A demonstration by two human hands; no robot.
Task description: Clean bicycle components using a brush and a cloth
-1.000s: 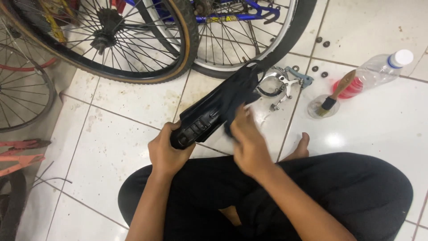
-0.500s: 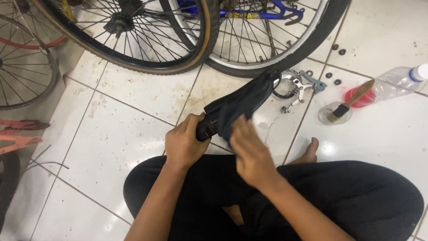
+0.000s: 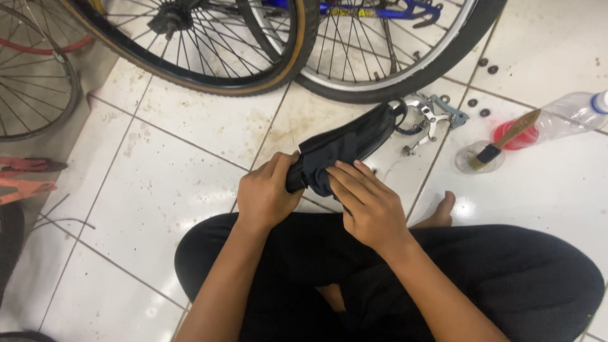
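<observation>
above the crossed legs, over the tiled floor [image 3: 177,171], left hand [image 3: 266,196] closed round the near end of a black inner tube [image 3: 345,149]; right hand [image 3: 367,206] fingers pressing it flat; brake caliper [image 3: 430,117] just beyond.

Bright, even overhead light; soft white glare patches on the glossy floor tiles [image 3: 544,183]. Shadows are faint and short. Picture is sharp, with slight softness and bending toward the edges.
</observation>
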